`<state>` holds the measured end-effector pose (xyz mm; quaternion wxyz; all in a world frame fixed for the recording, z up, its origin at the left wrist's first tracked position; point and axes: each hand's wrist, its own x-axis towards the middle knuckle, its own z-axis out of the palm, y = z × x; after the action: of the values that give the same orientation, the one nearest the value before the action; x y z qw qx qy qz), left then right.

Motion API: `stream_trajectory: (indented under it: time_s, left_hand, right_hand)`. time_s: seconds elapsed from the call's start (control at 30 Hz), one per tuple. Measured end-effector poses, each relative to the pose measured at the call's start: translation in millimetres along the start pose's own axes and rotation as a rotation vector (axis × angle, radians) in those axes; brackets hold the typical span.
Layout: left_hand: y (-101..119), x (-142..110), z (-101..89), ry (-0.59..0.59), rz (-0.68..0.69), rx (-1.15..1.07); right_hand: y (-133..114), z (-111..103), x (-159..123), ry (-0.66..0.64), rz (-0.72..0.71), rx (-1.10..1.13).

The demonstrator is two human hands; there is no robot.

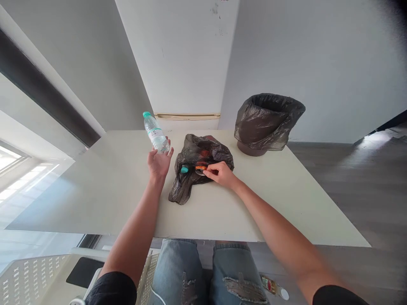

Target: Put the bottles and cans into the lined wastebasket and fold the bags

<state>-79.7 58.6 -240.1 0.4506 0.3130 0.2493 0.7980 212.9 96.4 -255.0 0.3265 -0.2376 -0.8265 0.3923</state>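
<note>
My left hand point(160, 162) is closed around the lower end of a clear plastic bottle point(155, 134) with a teal cap, tilted and raised above the table's left half. My right hand point(221, 173) pinches the rim of an orange drink can point(200, 169) at the mouth of a dark plastic bag point(193, 148). The bag lies crumpled on the table between my hands. Beside the can, a second teal bottle cap point(184, 169) pokes out of the bag. Something reddish shows through the thin plastic, its shape unclear.
A bin lined with a dark bag point(270, 123) stands on the white table point(127, 186) at the back right. Behind the table is a white panel point(184, 55). A bottle with a white cap point(274, 288) lies on the floor near my legs, and a perforated chair point(34, 279) is at left.
</note>
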Motion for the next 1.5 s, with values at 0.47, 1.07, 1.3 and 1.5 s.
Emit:
stream_trajectory:
  time_s: [0.47, 1.07, 1.3, 1.5]
  left_hand:
    - [65, 35, -85.6, 0.554, 0.239, 0.986]
    - [60, 42, -119.5, 0.742, 0.241, 1.475]
    - [56, 43, -123.7, 0.658, 0.300, 1.439]
    - [55, 43, -122.5, 0.654, 0.289, 1.423]
  right_hand:
    - [13, -3, 4, 0.037, -0.228, -0.083]
    - [17, 11, 14, 0.071, -0.438, -0.298]
    - [18, 10, 16, 0.040, -0.434, -0.372]
    - [23, 11, 17, 0.031, -0.363, -0.481]
